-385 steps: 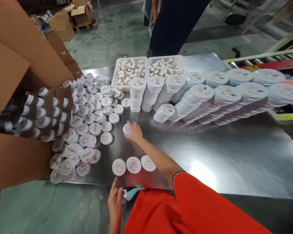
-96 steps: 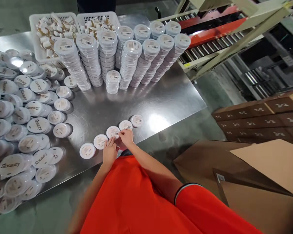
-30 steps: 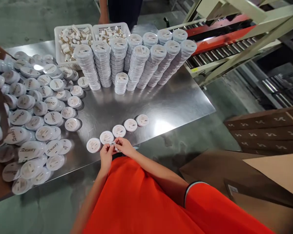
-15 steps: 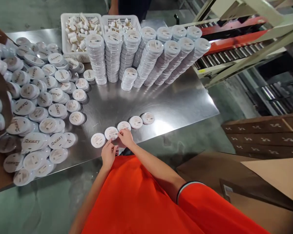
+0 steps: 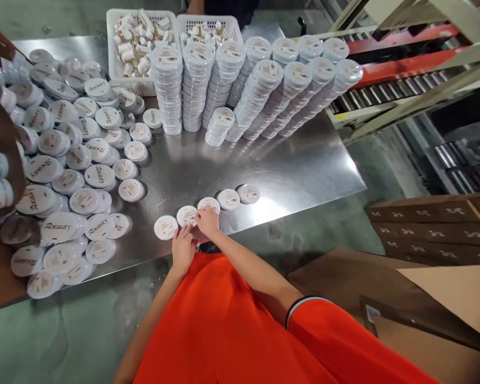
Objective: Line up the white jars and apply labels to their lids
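Observation:
Round white flat containers with printed labels form a slanting row along the near edge of the metal table (image 5: pixel 304 176). My left hand (image 5: pixel 184 250) is half curled, its fingertips at the near rim of the second container (image 5: pixel 186 215) from the left. What lies in its curled fingers is hidden; a small pale bit shows by the thumb. My right hand (image 5: pixel 207 222) has its fingers pinched together at the right side of that same container, beside a small barcode label. Left of both hands lies the first container (image 5: pixel 166 228). The third container (image 5: pixel 208 204) is partly behind my right hand.
Tall stacks of similar containers (image 5: pixel 167 90) and one short stack (image 5: pixel 220 126) stand at the back. Many loose containers (image 5: pixel 100 176) cover the left side. Two white baskets (image 5: pixel 142 85) hold small bottles. Cartons (image 5: pixel 424 234) and a roller conveyor (image 5: pixel 404 85) are at right. Another person's dark clothing (image 5: pixel 232 8) shows behind.
My right fingers have come down onto the second container's label area, and my left fingertips rest closer against its rim. The whole view has shifted slightly.

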A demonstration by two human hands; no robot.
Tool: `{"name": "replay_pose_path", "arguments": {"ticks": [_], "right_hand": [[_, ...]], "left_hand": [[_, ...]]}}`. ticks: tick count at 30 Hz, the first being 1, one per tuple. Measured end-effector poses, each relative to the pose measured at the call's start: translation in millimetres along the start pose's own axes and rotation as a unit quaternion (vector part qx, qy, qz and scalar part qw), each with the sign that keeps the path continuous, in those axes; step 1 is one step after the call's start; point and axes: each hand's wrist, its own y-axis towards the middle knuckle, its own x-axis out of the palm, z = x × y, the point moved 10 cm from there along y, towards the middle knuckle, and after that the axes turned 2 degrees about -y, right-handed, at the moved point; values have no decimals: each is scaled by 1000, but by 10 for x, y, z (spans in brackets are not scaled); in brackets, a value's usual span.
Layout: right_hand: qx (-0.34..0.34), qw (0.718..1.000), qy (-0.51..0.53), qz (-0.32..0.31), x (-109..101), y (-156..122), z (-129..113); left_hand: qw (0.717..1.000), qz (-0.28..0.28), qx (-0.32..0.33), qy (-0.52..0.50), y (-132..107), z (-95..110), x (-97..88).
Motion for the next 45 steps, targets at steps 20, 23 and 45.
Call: {"name": "replay_pose_path", "arguments": {"ticks": [20, 23, 45], "right_hand": [[0, 999, 31, 13, -219, 125, 284], [8, 997, 38, 68, -428, 114, 627], [-59, 987, -77, 132, -256, 112, 746]], "left_hand": [[999, -11, -23, 36, 8, 10, 1], [999, -7, -21, 36, 15, 4, 2], [998, 39, -31, 46, -13, 53, -14]]}}
